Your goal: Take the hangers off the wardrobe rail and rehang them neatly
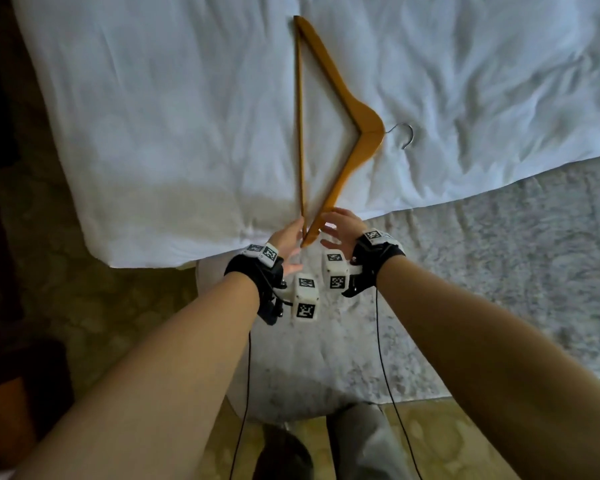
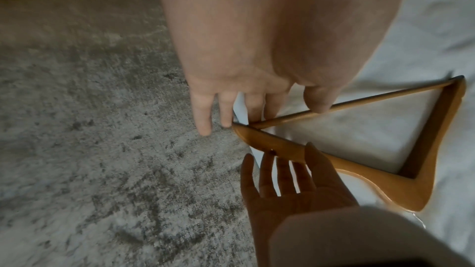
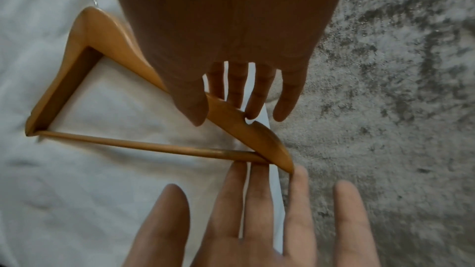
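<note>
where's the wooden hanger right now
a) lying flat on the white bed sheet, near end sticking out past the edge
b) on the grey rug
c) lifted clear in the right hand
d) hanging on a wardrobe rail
a: the wooden hanger lies flat on the white sheet, its near tip past the edge between the open left hand and right hand.

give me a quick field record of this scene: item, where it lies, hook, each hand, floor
item: one wooden hanger
where it lies: flat on the white bed sheet, near tip at the bed's edge
hook: metal hook points to the right in the head view
left hand: open, fingers straight at the hanger's near tip and bar
right hand: open, fingers spread at the near arm of the hanger
floor: mottled grey rug beside the bed
</note>
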